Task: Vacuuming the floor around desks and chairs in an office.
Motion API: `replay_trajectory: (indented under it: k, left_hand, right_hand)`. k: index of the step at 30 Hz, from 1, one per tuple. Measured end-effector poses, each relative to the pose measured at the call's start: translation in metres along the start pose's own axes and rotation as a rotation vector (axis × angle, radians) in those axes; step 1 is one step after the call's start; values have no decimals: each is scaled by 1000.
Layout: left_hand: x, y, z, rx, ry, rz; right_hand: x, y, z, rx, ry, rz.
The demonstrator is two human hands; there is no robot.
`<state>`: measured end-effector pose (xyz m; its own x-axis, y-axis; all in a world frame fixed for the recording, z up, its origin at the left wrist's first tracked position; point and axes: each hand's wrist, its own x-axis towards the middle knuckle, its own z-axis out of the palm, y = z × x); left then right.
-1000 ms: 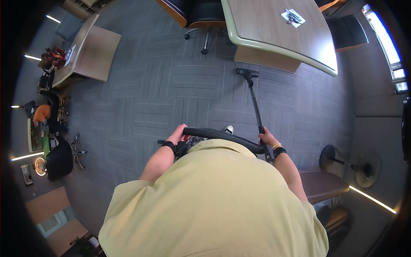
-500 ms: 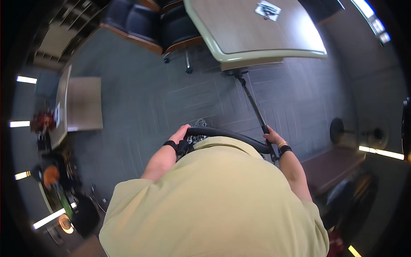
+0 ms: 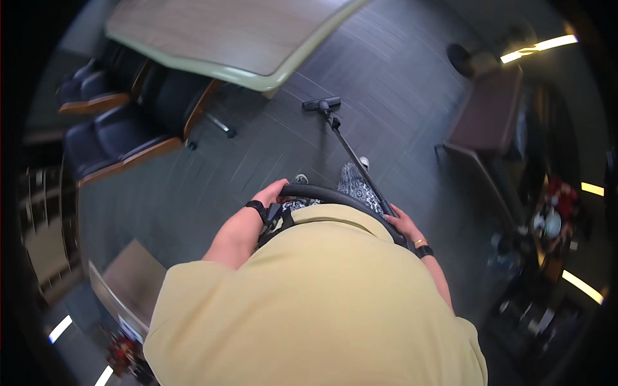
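A black ribbed vacuum hose [image 3: 331, 195] curves across the front of my waist. My left hand [image 3: 270, 193] is closed around its left end. On the right, my right hand [image 3: 402, 223] grips the vacuum wand [image 3: 354, 156] at its upper end, where the hose joins it; part of that grip is hidden behind the hand. The wand slants away forward and slightly left. At its far end the flat black floor nozzle [image 3: 321, 103] lies on the grey carpet, just right of the table's corner. My patterned trouser legs and shoes show beneath the hose.
A large table [image 3: 212, 32] with a pale rim stands ahead to the left. Black chairs with wooden edges [image 3: 129, 145] are beside it. A brown bench-like piece [image 3: 486, 116] is at the right. A panelled desk [image 3: 132, 276] stands at lower left, with cluttered things farther right.
My body has turned to the right, so the table and chairs have shifted left in view. The nozzle, earlier by the table base, now lies on carpet beside the table corner. Both hands keep their grips.
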<state>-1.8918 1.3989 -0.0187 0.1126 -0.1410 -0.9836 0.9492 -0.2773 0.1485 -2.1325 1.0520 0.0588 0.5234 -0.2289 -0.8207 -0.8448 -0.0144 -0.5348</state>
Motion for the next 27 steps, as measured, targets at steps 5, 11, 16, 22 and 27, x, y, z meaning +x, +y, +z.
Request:
replay_trajectory:
  k: [5,11,16,22,27]
  left_hand:
    - [21,33,29,427,-136,-82]
    - [30,47,64,756,-388,-66]
    - [12,65,86,726,-314,-152]
    - [3,98,105,717,-359,-122]
    - [-3,127,137,630,-352,-88]
  right_hand:
    - [-57,80,51,442,111,71]
    - [-88,115,101,1045,140,46]
    - [-73,103,83,860,232,-91]
    - [-2,106,20,974,140,-24]
    - [55,89,-59,769,103,-28]
